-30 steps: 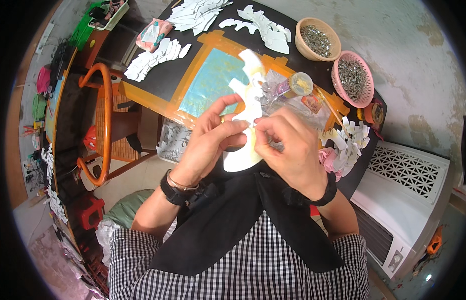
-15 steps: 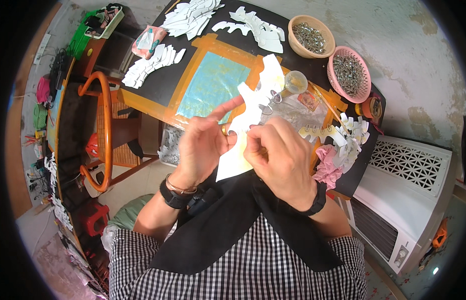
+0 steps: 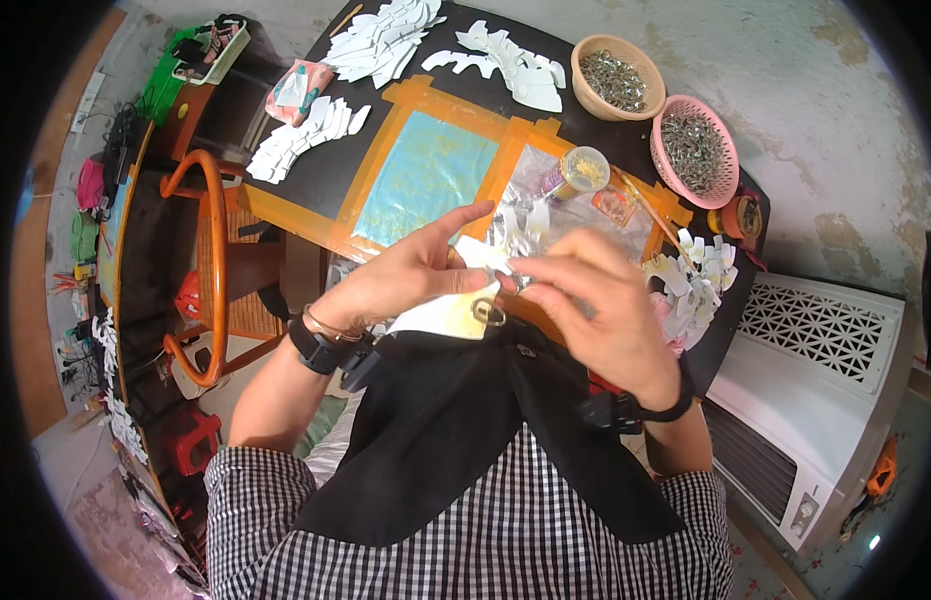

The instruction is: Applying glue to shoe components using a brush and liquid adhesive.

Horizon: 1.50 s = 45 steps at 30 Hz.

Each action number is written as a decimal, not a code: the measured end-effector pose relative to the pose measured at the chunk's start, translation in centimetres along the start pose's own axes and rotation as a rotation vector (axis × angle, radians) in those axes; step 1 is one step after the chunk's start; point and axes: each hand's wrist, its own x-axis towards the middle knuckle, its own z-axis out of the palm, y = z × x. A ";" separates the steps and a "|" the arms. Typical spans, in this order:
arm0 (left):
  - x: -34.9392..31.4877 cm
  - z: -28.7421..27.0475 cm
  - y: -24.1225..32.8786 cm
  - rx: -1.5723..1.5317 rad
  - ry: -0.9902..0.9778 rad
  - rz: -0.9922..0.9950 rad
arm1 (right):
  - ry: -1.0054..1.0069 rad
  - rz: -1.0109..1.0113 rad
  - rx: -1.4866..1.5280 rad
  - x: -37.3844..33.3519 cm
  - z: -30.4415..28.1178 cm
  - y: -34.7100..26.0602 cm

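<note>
My left hand (image 3: 418, 268) grips a white sheet piece (image 3: 441, 318) with yellow stains, thumb on top and index finger stretched out. The piece lies tilted close to my black apron. A metal ring (image 3: 491, 314) hangs at its right edge. My right hand (image 3: 608, 310) meets that edge with thumb and index finger pinched on a small metal piece (image 3: 519, 283), whose exact form is partly hidden by the fingers. Beyond the hands stands a clear jar (image 3: 586, 170) with yellowish contents.
Two baskets of metal pieces, one beige (image 3: 618, 105) and one pink (image 3: 731, 170), stand at the far right. White cut pieces (image 3: 381, 40) are stacked at the back. A tissue pack (image 3: 299, 92) lies left. A wooden chair (image 3: 221, 260) stands left, a white heater (image 3: 806, 380) right.
The white piece has come down toward my apron and turned from upright to more sideways. My right hand has moved right and now pinches a metal piece; the jar is in fuller view.
</note>
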 end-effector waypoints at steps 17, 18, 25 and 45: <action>9.7 -4.2 -5.0 0.496 -0.385 -0.085 | -0.156 0.218 0.250 0.2 3.6 13.6; 10.6 -4.7 -6.5 0.489 -0.395 -0.088 | -0.082 0.278 0.212 -0.3 4.7 16.2; 10.9 -1.2 -15.7 1.133 0.558 0.570 | 0.151 0.326 0.014 -2.6 8.9 24.2; 12.4 4.4 -19.1 0.950 0.751 0.127 | 0.081 0.032 -0.283 -1.8 8.1 25.0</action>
